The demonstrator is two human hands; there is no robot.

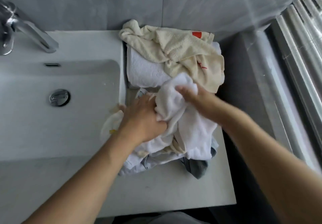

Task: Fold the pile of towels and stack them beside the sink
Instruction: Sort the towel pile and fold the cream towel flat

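Note:
A crumpled white towel [176, 105] lies on top of a loose pile of towels [167, 155] on the counter right of the sink [61, 87]. My left hand [141, 117] grips the white towel at its left side. My right hand [193, 98] grips its upper end. Behind them a folded white towel [144, 70] lies flat, with a rumpled cream towel [183, 49] draped over it against the wall. A grey striped towel [196, 168] sticks out of the pile's front.
A chrome tap [29, 31] stands at the back left and a drain plug [59, 97] sits in the basin. The white counter [165, 192] ends at a front edge near me. A grey ledge [261, 84] and ribbed panel [303, 37] run along the right.

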